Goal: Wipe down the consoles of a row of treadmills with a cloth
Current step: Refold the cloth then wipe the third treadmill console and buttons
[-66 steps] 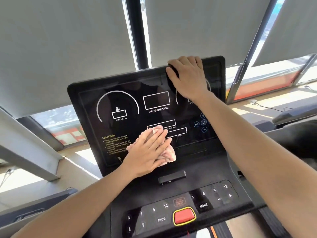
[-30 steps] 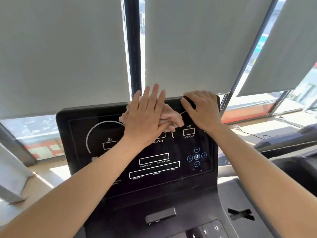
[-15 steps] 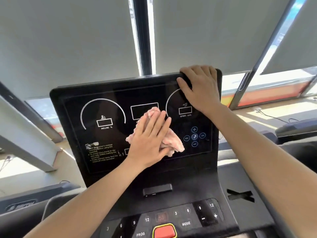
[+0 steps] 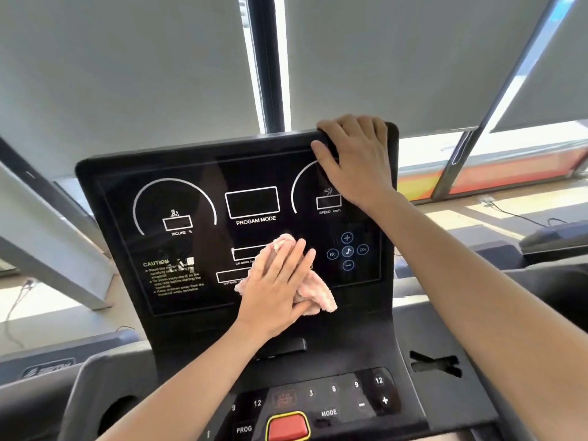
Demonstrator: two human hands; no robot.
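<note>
Wiping: cloth (image 4: 318,296) now at lower middle of screen (image 4: 206,249)
Flat-fingered, the left hand (image 4: 276,291) presses it; the right hand (image 4: 356,160) grips the screen's top right edge. This pass looks nearly finished.

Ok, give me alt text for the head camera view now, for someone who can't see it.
A left hand presses a pink cloth flat against the lower middle of a black treadmill console, while the right hand grips the console's top right edge. A red button sits below; grey window blinds hang behind.
</note>
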